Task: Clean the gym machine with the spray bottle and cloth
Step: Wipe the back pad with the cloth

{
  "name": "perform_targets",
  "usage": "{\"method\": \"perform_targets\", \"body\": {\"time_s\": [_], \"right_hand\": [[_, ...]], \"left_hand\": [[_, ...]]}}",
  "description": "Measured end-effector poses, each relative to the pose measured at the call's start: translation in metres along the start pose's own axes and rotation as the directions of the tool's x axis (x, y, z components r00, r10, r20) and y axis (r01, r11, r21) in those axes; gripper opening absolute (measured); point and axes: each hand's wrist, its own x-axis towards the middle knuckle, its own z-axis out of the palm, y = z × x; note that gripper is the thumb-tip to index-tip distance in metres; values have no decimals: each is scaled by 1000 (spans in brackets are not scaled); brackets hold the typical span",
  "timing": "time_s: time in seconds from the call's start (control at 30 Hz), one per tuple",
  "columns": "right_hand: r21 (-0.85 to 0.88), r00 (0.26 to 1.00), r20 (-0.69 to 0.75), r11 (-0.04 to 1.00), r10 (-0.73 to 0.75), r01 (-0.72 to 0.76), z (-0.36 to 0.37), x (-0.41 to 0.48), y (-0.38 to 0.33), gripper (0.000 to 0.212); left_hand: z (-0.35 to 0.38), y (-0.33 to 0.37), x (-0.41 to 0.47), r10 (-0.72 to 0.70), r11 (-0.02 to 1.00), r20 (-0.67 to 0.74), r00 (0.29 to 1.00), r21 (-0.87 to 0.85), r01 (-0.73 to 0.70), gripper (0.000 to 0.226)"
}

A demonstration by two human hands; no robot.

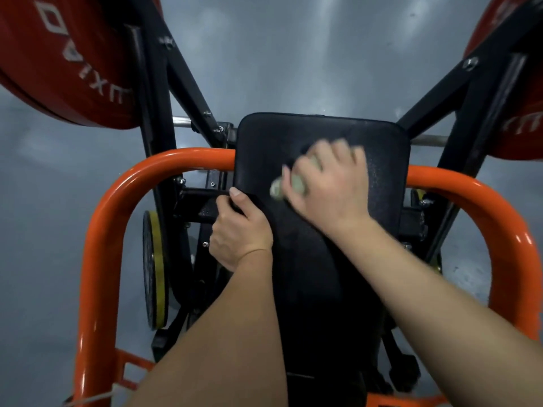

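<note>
Pad (323, 289): black and padded, with a fine speckle across its surface. It runs away from the person up the middle of the view, and its far end has rounded corners.
Right hand (326, 183): on the far half of the pad, palm down, fingers bent over the cloth and clamped on it. It is blurred, so I cannot make out the finger detail.
Cloth (277, 188): pale green and bunched up, pressed against the pad under the right hand. A wad pokes out on the thumb side.
Left hand (239, 230): grips the pad's left edge, thumb lying on top and fingers wrapped under, out of sight.
Frame (117, 207): a glossy orange tube that arches behind the pad and comes down on both sides.
Struts (188, 83): black, spreading outward from behind the pad in a V.
Plates (58, 54): red discs with white lettering, one at the top left and another at the right edge.
Bar (432, 140): silver, horizontal, showing on either side of the pad's far end.
Disc (154, 271): black with a yellow rim, standing on edge low on the left, inside the orange tube.
Floor (293, 54): grey with a dull shine.
</note>
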Motion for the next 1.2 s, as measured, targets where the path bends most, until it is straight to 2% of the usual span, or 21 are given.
{"method": "perform_targets", "body": {"time_s": [0.07, 0.13, 0.2, 0.23, 0.37, 0.53, 0.67, 0.73, 0.8, 0.87, 0.93, 1.1, 1.2], "right_hand": [[-79, 984, -41, 982, 171, -174, 16, 50, 9, 28], [-145, 930, 28, 922, 367, -360, 27, 88, 17, 30], [-187, 887, 117, 887, 446, -421, 35, 102, 19, 33], [-188, 895, 121, 895, 430, -405, 35, 100, 17, 32], [-99, 977, -93, 974, 194, -203, 12, 41, -2, 21], [0, 996, 21, 996, -86, 86, -22, -58, -23, 26], [30, 964, 50, 965, -263, 262, -11, -26, -10, 23], [-49, 980, -20, 980, -196, 195, 6, 11, -2, 22], [-131, 995, -99, 991, -6, -7, 25, 51, 4, 21], [-163, 977, -112, 967, 180, -197, 37, 80, 4, 22], [-165, 959, -94, 945, 268, -281, 41, 90, 1, 24], [-95, 976, -158, 981, 151, -167, 21, 40, -10, 24], [-48, 989, -102, 992, 111, -116, 1, -20, -24, 26]], "left_hand": [[0, -1, 0, 7, 1000, -9, 1000, 4, -7, 52], [1, -2, 0, 11, 1000, -8, 1000, -3, -11, 52], [1, -1, 0, 10, 1000, -5, 1000, -6, -10, 52], [1, -1, 0, 8, 1000, -6, 1000, -7, -8, 52], [-2, 0, 1, 3, 1000, 9, 1000, -18, -3, 51], [-3, 1, 2, -10, 1000, 35, 999, -15, 10, 49], [-2, 0, 2, -10, 1000, 39, 999, -22, 11, 49], [-1, -2, 3, -7, 1000, 42, 999, -15, 8, 50], [-1, -2, 4, 0, 1000, 33, 999, -11, 0, 50], [-1, -2, 3, 7, 1000, 37, 999, -3, -7, 51], [0, -3, 2, 13, 1000, 35, 999, 3, -13, 52], [-3, -1, 1, 15, 1000, 32, 999, -6, -15, 51], [-3, -4, 3, 37, 999, 41, 998, -27, -36, 53]]}}
